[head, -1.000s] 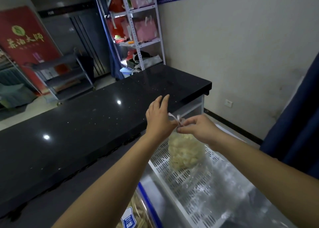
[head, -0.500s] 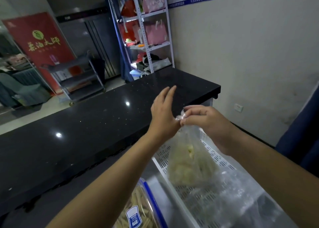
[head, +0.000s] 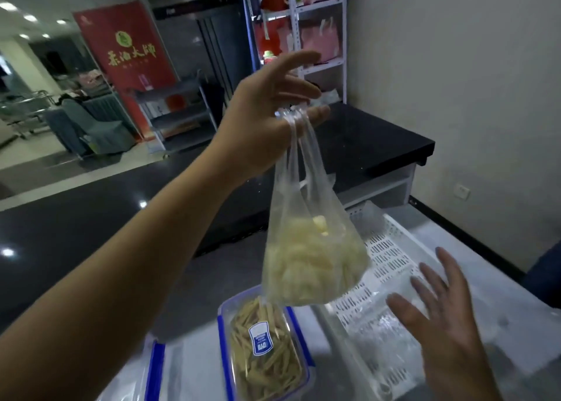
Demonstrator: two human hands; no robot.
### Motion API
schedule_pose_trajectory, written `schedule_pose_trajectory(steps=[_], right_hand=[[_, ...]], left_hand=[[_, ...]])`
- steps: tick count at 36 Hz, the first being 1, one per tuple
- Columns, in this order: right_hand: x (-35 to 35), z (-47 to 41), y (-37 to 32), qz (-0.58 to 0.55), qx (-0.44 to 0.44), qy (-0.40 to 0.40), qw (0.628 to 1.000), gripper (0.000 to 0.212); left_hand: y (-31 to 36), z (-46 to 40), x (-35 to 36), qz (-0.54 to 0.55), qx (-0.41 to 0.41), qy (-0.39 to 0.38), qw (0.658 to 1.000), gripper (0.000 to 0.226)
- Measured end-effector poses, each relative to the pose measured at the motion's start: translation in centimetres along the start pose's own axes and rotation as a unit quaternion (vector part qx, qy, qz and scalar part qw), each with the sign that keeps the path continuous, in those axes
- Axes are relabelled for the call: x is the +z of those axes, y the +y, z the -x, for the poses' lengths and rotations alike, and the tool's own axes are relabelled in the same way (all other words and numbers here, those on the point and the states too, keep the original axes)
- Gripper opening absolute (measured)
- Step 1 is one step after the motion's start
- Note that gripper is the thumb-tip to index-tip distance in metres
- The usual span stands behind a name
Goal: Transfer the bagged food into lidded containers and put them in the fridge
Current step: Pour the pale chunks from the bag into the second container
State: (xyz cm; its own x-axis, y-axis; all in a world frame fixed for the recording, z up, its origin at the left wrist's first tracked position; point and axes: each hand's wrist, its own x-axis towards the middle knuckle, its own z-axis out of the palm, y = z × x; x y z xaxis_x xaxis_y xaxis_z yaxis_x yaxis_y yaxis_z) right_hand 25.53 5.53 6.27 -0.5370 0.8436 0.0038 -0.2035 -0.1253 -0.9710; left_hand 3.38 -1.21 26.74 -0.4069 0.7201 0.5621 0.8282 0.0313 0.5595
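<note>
The left hand [head: 261, 118] pinches the handles of a clear bag [head: 312, 249] hanging straight down below its fingers, contents blurred, while the right hand [head: 440, 318] spreads wide, empty.

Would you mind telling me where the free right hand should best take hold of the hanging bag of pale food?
Probably from underneath: the bag hangs by its handles from the left hand, its weight bulging at the bottom. The open right hand, already lower right, could cup that bulge from below.
</note>
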Motion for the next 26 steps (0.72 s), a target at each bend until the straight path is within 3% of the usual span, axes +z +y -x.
schedule_pose_trajectory(steps=[2,4,7,9,11,13,17,20,21,22,23,24,26], right_hand=[[0.8,0.0,1.6,-0.093,0.109,-0.022,0.989,0.08],[1.7,-0.1,3.1,-0.177,0.233,-0.074,0.953,0.068],[3.5,-0.4,4.6,-0.27,0.357,-0.187,0.874,0.087],[5.5,-0.4,4.8,-0.294,0.37,-0.267,0.84,0.11],[7.8,-0.1,4.4,-0.324,0.366,-0.334,0.806,0.116],[9.8,0.4,3.9,-0.384,0.376,-0.381,0.752,0.107],[13.0,1.2,3.4,-0.512,0.388,-0.453,0.618,0.065],[14.2,2.2,5.2,-0.489,0.382,-0.441,0.648,0.067],[14.2,2.7,6.1,-0.494,0.374,-0.466,0.632,0.058],[14.6,3.3,5.9,-0.468,0.373,-0.457,0.658,0.049],[14.2,3.1,5.6,-0.392,0.395,-0.383,0.737,0.046],[13.6,3.4,5.9,-0.356,0.422,-0.339,0.762,0.05],[13.8,4.1,6.5,-0.348,0.414,-0.374,0.754,0.053]], left_hand=[[0.7,0.2,-1.1,0.005,-0.012,-0.006,1.0,0.062],[1.3,0.7,-2.3,0.015,-0.02,-0.01,1.0,0.063],[2.5,1.5,-4.4,0.035,-0.027,-0.002,0.999,0.06],[3.3,2.0,-5.9,0.041,-0.036,0.006,0.998,0.056],[3.7,2.5,-7.6,0.05,-0.046,0.019,0.997,0.051],[3.7,3.3,-9.2,0.051,-0.059,0.032,0.996,0.049],[2.2,5.5,-12.1,0.022,-0.106,0.044,0.993,0.044],[0.7,8.0,-14.8,0.041,-0.177,0.013,0.983,0.041],[0.1,9.1,-16.0,0.045,-0.198,-0.013,0.979,0.042],[-0.3,10.2,-17.2,0.048,-0.215,-0.044,0.974,0.043],[-0.8,11.5,-18.4,0.052,-0.23,-0.074,0.969,0.045],[-1.2,12.8,-19.6,0.06,-0.242,-0.099,0.963,0.048],[-2.4,15.5,-21.6,0.086,-0.26,-0.13,0.953,0.054]])
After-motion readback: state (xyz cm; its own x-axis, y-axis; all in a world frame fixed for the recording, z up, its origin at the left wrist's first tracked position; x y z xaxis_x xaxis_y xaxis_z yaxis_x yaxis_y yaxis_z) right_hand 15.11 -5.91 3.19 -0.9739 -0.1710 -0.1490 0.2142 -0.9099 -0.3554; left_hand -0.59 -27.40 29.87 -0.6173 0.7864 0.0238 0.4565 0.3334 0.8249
